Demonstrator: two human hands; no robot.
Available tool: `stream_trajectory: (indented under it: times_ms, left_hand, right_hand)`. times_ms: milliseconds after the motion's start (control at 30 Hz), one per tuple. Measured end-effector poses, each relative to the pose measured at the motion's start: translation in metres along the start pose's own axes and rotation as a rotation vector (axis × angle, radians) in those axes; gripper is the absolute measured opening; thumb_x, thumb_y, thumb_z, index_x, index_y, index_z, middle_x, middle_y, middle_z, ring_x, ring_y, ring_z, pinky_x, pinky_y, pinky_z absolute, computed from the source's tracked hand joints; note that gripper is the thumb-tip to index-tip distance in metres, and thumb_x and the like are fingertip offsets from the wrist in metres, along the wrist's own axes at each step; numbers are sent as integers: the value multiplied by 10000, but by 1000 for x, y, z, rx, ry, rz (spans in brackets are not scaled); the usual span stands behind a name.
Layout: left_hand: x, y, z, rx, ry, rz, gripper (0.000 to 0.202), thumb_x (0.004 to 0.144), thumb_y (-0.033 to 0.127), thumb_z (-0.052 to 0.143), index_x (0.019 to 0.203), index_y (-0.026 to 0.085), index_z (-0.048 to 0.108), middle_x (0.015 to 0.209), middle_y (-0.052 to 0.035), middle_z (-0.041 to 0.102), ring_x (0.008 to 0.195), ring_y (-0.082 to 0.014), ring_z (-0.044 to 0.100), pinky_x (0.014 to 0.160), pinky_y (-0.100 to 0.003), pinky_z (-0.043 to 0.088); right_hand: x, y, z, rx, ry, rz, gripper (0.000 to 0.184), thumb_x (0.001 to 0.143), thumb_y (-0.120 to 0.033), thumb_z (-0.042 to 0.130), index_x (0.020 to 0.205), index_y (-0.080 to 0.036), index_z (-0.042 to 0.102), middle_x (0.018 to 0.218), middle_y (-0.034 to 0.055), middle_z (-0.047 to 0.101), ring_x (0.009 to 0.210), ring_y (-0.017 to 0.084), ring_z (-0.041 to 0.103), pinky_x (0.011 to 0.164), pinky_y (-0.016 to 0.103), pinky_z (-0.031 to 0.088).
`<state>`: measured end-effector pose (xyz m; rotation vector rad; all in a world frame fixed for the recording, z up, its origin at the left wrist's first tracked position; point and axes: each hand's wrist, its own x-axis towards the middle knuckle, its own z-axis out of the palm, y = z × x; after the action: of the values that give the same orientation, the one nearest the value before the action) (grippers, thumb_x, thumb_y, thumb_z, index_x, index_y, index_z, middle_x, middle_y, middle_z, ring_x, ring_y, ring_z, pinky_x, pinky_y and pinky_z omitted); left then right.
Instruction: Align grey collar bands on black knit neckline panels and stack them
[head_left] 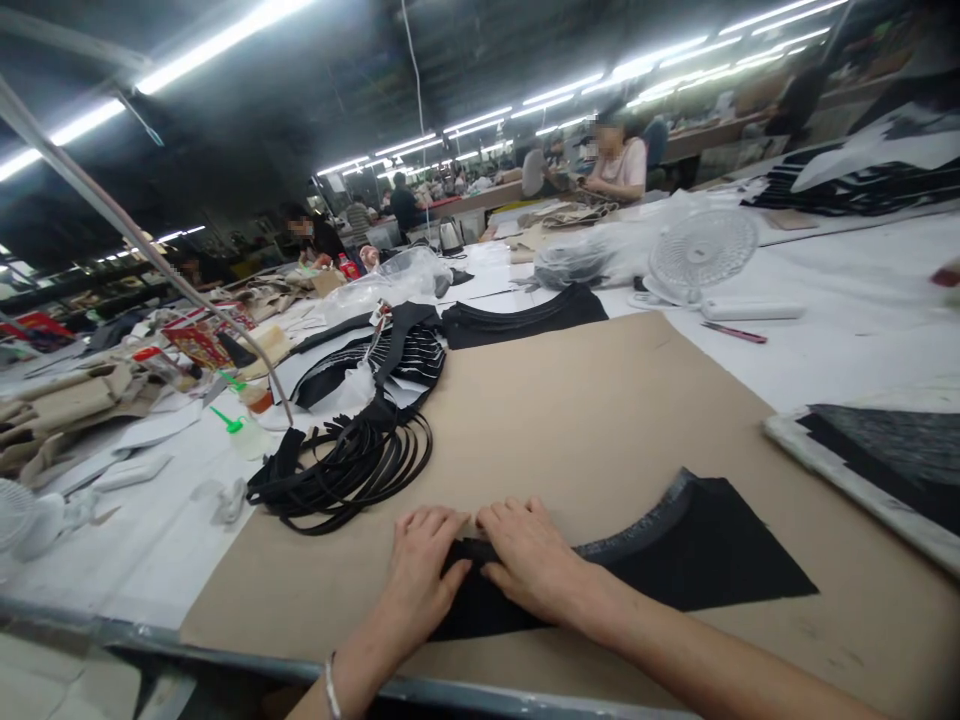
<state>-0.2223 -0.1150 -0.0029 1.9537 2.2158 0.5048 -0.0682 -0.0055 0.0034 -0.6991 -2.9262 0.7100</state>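
Observation:
A black curved piece of fabric (720,550) lies on a brown cardboard sheet (555,410). Along its inner curve runs a greyish, shiny strip. My left hand (426,562) is closed on the left part of that curved edge, thumb on the near side and fingers on the far side. Close beside it, my right hand (531,562) pinches the same edge with its thumb and fingers. Between the two thumbs the edge looks folded over. My hands cover part of the fold. Beyond my left hand lies a bundle of thin black strips (352,470).
Behind the bundle are striped black pieces (412,355) and stacked black curved pieces (525,315). A white fan (703,250) and a pen-like tool (735,332) lie at back right. Green-tipped bottles (244,435) stand left. A board (862,490) borders the cardboard. People sit farther back.

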Motion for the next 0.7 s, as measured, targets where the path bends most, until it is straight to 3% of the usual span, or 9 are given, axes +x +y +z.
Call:
stream_trajectory:
  times_ms: [100,267,367,700]
  left_hand:
    - [15,9,-1,-31,-139,-18,338,743,43,561,1009,244,615,988,-7,645,998,-212,553,898,-404,352]
    - [25,7,-6,-31,-201,6,231,705,16,550,810,211,614,850,13,633,900,-193,557,827,-366,356]
    - [25,6,-7,-40,-214,16,243,712,5,531,814,210,615,859,12,627,912,-189,550,833,-357,366]
    - [24,10,-1,-87,-187,47,310,779,-15,455,847,209,658,885,-12,614,920,-172,541,817,-290,427]
  right_hand:
    - [5,1,2,5,-12,18,307,777,-179,568,1083,-159,565,1093,118,631,1085,285,537,963,478,323]
    - [10,6,-3,27,-53,42,140,732,-194,590,861,-174,640,874,76,676,910,263,616,847,403,414]
    - [8,7,-7,37,-54,38,105,721,-161,574,791,-172,651,870,80,677,879,246,626,778,342,430]
    - [-2,20,3,110,-12,-68,150,812,-144,501,915,-191,599,914,44,641,849,186,604,717,275,417]
